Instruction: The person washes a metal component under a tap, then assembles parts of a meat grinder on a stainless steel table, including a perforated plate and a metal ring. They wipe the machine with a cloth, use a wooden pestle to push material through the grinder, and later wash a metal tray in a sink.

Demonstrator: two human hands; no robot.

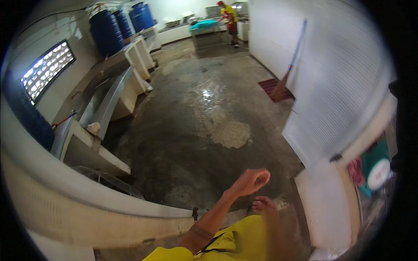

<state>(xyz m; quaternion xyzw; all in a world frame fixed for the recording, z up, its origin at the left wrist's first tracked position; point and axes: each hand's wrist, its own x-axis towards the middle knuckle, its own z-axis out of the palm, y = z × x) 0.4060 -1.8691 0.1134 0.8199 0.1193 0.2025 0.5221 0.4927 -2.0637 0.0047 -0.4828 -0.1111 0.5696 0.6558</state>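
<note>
My left hand (250, 183) is held out in front of my body, above the wet concrete floor (174, 143). Its fingers curl in toward the thumb, and nothing shows inside the curl. Closer to my yellow shirt (244, 237) is my right hand (264, 204), with its fingers bent inward and nothing visible sticking out of them. Motion blurs the right forearm. Neither hand touches any object that I can see; the edge of a low doorway wall (165, 213) lies left of them.
Blue barrels (106, 32) and a metal sink trough (98, 102) line the left side. A broom (283, 87) leans at right by a red mat (265, 85), near a ridged white door (331, 100). A green scale (376, 172) stands far right. Another person (230, 19) works at the back.
</note>
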